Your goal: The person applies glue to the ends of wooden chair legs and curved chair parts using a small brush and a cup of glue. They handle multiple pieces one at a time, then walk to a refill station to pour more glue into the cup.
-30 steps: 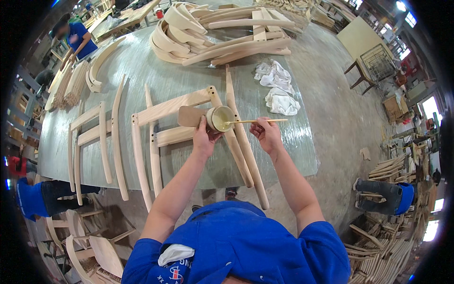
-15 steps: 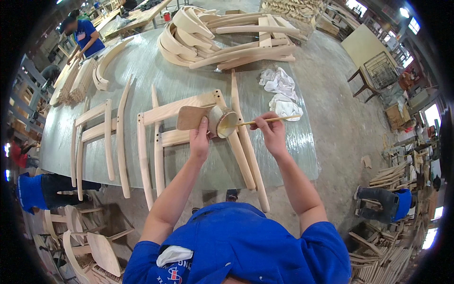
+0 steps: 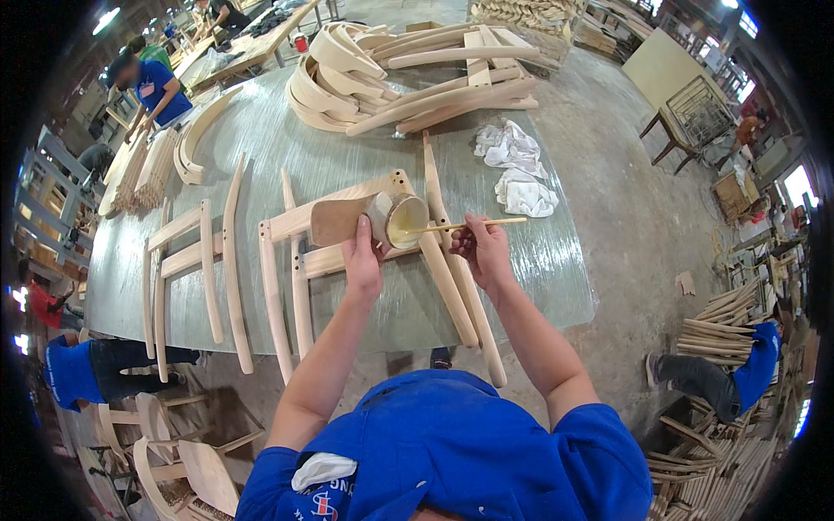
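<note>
In my left hand (image 3: 362, 265) is a tilted cup (image 3: 380, 211) with pale yellowish paste (image 3: 406, 224) inside. A flat tan piece with a rounded end (image 3: 334, 224) sticks out to the left beside the cup; I cannot tell whether it is joined to it. My right hand (image 3: 483, 250) pinches a thin wooden stick (image 3: 495, 222), whose far end reaches into the cup's mouth. Beneath both hands lies a wooden chair frame (image 3: 326, 198) with dark holes at its joints. Another wooden frame (image 3: 181, 257) rests to its left.
Curved wooden chair parts (image 3: 347, 87) are piled at the table's far side. White cloths (image 3: 526, 191) lie at the right of the plastic-covered table (image 3: 547, 269). Bundled wooden pieces (image 3: 152, 169) sit far left, near a co-worker (image 3: 156, 87). Another person (image 3: 738, 369) bends at the right.
Both hands have shifted slightly left, with the cup and stick. The cup's mouth now turns more toward me, and the stick tip remains inside it.
</note>
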Tool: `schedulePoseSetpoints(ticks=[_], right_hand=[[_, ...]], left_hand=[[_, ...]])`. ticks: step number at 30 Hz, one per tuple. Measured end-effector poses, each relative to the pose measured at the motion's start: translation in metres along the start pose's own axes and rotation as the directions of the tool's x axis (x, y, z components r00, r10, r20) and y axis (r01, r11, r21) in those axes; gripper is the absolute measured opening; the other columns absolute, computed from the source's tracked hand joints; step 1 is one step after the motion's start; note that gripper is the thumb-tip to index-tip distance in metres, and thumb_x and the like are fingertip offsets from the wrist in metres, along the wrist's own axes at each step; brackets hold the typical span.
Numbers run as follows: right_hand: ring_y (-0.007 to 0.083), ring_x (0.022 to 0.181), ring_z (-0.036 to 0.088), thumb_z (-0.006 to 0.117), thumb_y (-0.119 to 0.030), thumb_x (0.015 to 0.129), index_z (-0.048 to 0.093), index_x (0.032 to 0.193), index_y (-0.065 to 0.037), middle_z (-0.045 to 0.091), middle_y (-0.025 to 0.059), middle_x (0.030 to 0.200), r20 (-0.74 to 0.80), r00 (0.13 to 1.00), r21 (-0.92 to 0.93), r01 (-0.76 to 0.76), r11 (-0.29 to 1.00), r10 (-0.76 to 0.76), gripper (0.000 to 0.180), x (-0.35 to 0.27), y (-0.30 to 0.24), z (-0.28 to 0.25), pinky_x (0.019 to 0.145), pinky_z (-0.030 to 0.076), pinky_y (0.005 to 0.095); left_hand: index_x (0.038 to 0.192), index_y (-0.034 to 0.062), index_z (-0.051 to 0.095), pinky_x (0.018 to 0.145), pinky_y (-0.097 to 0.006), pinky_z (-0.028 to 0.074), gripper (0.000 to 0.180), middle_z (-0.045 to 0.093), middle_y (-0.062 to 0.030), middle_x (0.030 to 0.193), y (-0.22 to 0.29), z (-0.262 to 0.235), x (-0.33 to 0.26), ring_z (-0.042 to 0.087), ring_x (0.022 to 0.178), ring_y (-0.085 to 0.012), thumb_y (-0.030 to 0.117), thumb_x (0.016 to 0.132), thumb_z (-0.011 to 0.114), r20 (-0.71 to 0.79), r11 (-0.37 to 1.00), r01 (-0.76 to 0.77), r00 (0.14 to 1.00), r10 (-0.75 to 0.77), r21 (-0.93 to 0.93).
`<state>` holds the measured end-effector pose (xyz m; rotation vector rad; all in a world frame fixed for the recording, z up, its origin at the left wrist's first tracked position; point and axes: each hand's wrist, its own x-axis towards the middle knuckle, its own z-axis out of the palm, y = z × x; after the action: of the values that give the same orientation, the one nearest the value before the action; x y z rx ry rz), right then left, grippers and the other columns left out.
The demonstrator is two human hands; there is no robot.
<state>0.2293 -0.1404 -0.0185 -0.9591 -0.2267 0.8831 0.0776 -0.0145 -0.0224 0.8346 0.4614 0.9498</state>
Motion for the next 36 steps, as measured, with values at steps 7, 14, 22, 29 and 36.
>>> schedulePoseSetpoints(ticks=[7, 14, 22, 29, 36], right_hand=[[0.0196, 0.071, 0.063, 0.055, -0.007, 0.088, 0.052, 0.089, -0.003, 0.062, 0.0102, 0.080, 0.097, 0.993, 0.065, 0.065, 0.996, -0.071, 0.005, 0.003, -0.010, -0.014, 0.065, 0.054, 0.0314], [0.0179, 0.073, 0.062, 0.056, -0.006, 0.087, 0.052, 0.089, -0.005, 0.060, 0.0062, 0.081, -0.073, 0.995, 0.099, -0.054, 0.994, 0.061, 0.005, 0.012, 0.004, -0.034, 0.066, 0.054, 0.0334], [0.0128, 0.058, 0.054, 0.063, -0.021, 0.086, 0.053, 0.081, -0.010, 0.057, 0.0029, 0.070, -0.261, 0.943, 0.135, -0.177, 0.975, 0.207, 0.016, 0.022, 0.015, -0.055, 0.055, 0.049, 0.0310], [0.0151, 0.068, 0.060, 0.060, -0.015, 0.087, 0.053, 0.084, -0.008, 0.059, 0.0040, 0.074, -0.135, 0.981, 0.106, -0.125, 0.987, 0.138, 0.010, 0.026, -0.004, -0.063, 0.063, 0.053, 0.0327], [0.0165, 0.070, 0.061, 0.057, -0.012, 0.087, 0.054, 0.085, -0.005, 0.060, 0.0049, 0.075, -0.152, 0.968, 0.168, -0.174, 0.970, 0.200, 0.008, 0.030, 0.002, -0.065, 0.066, 0.053, 0.0325]], left_hand=[[0.119, 0.0119, 0.048, 0.075, -0.035, 0.053, 0.033, 0.059, -0.0026, 0.108, -0.016, -0.008, 0.000, 0.060, 0.095, -0.0158, 0.035, 0.096, 0.044, -0.071, 0.982, 0.166, 0.983, -0.172, -0.089], [0.118, 0.0110, 0.046, 0.075, -0.037, 0.055, 0.033, 0.056, -0.0061, 0.111, -0.042, -0.005, 0.009, 0.060, 0.096, -0.0181, 0.036, 0.095, 0.044, -0.030, 0.932, 0.323, 0.943, -0.332, -0.162], [0.118, 0.0084, 0.045, 0.077, -0.042, 0.055, 0.035, 0.056, -0.0074, 0.111, -0.070, 0.005, 0.014, 0.061, 0.096, -0.0210, 0.035, 0.096, 0.043, -0.005, 0.901, 0.386, 0.919, -0.395, -0.196], [0.121, 0.0095, 0.043, 0.080, -0.045, 0.053, 0.038, 0.053, -0.0097, 0.115, -0.083, 0.000, 0.023, 0.059, 0.099, -0.0236, 0.037, 0.095, 0.043, -0.001, 0.852, 0.459, 0.881, -0.474, -0.251], [0.124, 0.0081, 0.045, 0.087, -0.049, 0.050, 0.040, 0.054, -0.0102, 0.115, -0.079, 0.017, 0.028, 0.055, 0.105, -0.0261, 0.037, 0.097, 0.036, -0.067, 0.858, 0.464, 0.870, -0.488, -0.219]])
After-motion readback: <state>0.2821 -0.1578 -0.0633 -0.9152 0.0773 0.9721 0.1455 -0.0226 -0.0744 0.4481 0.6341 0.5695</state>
